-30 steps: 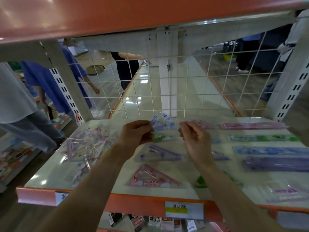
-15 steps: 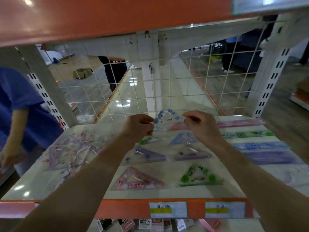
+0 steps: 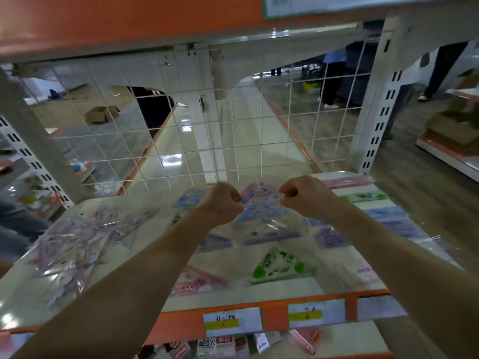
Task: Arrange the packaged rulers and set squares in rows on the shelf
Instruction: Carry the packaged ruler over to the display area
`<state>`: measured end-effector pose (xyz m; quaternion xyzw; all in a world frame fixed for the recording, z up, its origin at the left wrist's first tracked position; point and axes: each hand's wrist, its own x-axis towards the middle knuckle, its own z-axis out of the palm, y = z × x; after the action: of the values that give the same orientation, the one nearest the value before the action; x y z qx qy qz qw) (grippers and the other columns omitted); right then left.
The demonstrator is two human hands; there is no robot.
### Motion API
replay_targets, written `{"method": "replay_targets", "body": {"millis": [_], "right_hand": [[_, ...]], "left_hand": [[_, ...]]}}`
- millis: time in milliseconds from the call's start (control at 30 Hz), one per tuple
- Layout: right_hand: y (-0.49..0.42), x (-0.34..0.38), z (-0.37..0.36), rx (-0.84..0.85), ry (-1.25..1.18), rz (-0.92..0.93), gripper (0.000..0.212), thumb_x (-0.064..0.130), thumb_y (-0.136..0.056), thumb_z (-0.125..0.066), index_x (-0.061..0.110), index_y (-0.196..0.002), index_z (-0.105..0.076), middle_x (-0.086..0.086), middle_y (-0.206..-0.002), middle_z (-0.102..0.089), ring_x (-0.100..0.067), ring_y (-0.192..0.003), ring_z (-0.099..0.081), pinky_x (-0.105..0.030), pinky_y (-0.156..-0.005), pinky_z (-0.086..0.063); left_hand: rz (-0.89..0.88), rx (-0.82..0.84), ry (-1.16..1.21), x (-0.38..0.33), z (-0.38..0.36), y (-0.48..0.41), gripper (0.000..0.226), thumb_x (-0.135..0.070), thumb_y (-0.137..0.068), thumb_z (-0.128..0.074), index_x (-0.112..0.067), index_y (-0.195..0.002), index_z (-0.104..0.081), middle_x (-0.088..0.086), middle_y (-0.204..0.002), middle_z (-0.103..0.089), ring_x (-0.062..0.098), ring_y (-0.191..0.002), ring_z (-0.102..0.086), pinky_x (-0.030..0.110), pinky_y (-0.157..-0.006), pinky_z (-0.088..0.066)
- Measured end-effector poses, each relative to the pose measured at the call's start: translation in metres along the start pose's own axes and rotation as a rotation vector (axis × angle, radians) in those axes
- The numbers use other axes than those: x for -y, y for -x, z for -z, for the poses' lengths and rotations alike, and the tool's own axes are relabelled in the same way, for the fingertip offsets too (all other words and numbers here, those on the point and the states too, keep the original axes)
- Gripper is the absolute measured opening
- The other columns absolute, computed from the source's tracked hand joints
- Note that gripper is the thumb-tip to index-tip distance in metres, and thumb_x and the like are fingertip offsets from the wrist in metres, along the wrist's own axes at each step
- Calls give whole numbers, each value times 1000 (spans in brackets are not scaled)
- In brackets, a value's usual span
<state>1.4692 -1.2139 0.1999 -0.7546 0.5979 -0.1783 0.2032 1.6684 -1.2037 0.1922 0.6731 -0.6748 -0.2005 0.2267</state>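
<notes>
We pinch the clear plastic packet with the blue-patterned triangular set square (image 3: 261, 212) at its top corners, left hand (image 3: 223, 203) and right hand (image 3: 303, 195) each clamped on one. It hangs above the rear of the glossy white shelf (image 3: 272, 291).

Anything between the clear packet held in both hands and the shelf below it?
Yes. The left hand and right hand pinch the clear packet with a blue set square over occupied space: a purple packaged set square shows just below it on the white shelf. Nothing else visibly intervenes.
</notes>
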Motion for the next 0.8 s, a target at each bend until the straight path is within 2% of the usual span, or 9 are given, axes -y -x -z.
{"method": "replay_targets", "body": {"millis": [67,133,233,433,567,633,700,733,800], "right_hand": [[-1,-1,-3,31,29,-9,8,20,-86,-62,27,-83,-64,10,-77,-60,-11,-76,-57,-20,-63,-44],[-3,0,-6,38,51,1,29,17,-86,-59,29,-62,-48,14,-63,-45,-4,-60,-45,-17,-51,-31],[-4,-1,-10,45,57,-9,41,11,-85,-57,30,-55,-36,13,-61,-38,-2,-56,-38,-18,-50,-28],[-3,-2,-11,68,94,4,38,6,-84,-53,28,-57,-37,11,-65,-42,-14,-70,-46,-20,-55,-33],[-5,-2,-14,82,140,-9,15,8,-85,-53,20,-80,-60,-1,-86,-59,-18,-80,-57,-23,-68,-41],[-6,-2,-16,97,156,-23,15,9,-84,-55,19,-73,-56,-1,-84,-56,-19,-79,-57,-23,-68,-41],[-6,-1,-18,105,160,-48,25,8,-79,-59,25,-66,-46,1,-81,-52,-18,-79,-54,-24,-66,-41],[-6,-1,-18,110,157,-63,24,7,-76,-60,27,-69,-49,2,-82,-52,-17,-80,-55,-24,-65,-43],[-5,-1,-17,117,155,-75,22,8,-76,-62,24,-92,-63,2,-93,-58,-16,-85,-57,-25,-70,-49]], "left_hand": [[22,45,-36,2,-3,-1,20,-6,-78,-68,-4,-97,-72,7,-92,-67,18,-84,-61,28,-77,-51],[56,79,-67,4,-5,-2,18,-8,-77,-69,-6,-95,-71,9,-94,-69,21,-87,-63,33,-83,-55],[99,96,-88,2,-7,-2,15,-9,-77,-70,-8,-92,-71,10,-94,-69,23,-89,-63,38,-86,-55],[105,120,-122,-3,-9,-2,15,-13,-79,-68,-10,-94,-70,9,-96,-68,23,-90,-64,40,-87,-54],[120,121,-155,-5,-11,-1,18,-12,-82,-65,-9,-99,-68,9,-99,-66,23,-92,-63,39,-87,-54],[125,125,-170,-6,-11,1,18,-12,-81,-64,-10,-99,-67,9,-98,-66,23,-91,-62,40,-86,-54],[133,132,-186,-7,-11,3,20,-11,-80,-63,-11,-100,-65,9,-98,-65,23,-90,-61,41,-85,-54],[136,134,-192,-7,-11,4,22,-11,-79,-64,-11,-101,-64,9,-99,-64,24,-91,-61,41,-85,-54],[134,131,-192,-6,-11,4,23,-12,-80,-64,-11,-103,-62,8,-100,-62,24,-93,-59,41,-86,-53]]}}
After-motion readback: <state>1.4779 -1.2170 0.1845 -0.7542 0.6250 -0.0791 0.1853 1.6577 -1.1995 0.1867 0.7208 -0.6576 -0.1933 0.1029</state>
